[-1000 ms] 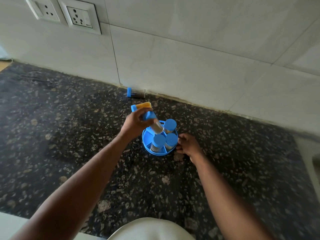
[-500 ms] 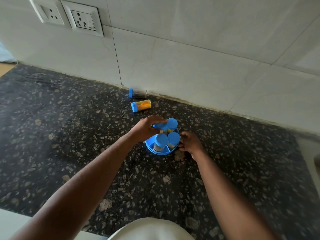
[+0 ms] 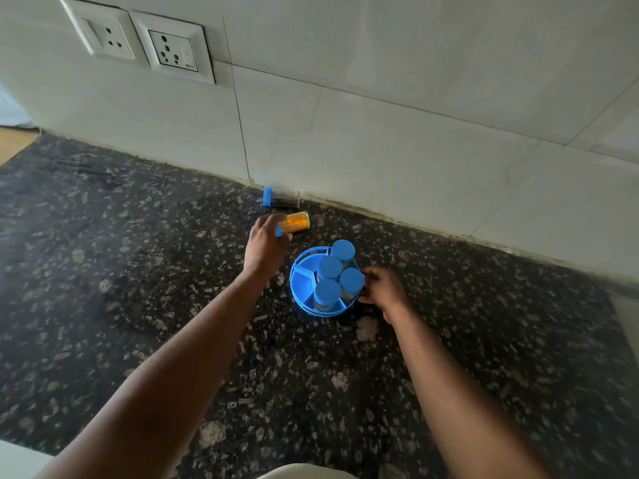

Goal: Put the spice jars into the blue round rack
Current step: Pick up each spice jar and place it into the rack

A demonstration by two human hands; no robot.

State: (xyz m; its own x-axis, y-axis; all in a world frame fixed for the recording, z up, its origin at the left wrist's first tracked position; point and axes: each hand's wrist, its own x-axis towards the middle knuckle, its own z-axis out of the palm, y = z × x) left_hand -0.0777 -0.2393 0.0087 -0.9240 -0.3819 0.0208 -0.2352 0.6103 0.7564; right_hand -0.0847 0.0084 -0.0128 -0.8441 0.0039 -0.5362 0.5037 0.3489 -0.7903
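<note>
Left hand (image 3: pixel 264 245) left rack (image 3: pixel 304 288), fourth jar (image 3: pixel 329 267) now seated; fingers (image 3: pixel 273 223) reaching orange jar (image 3: pixel 294 223).

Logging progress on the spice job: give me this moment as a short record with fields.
rack: blue round rack on the dark speckled counter
jars in rack: four, upright, blue lids
empty slots: at least two on the rack's left side
jars outside: orange spice jar and dark spice jar, both lying on their sides near the wall
left hand: fingers at the orange jar's lid end; grip not clear
right hand: on the rack's right rim
</note>
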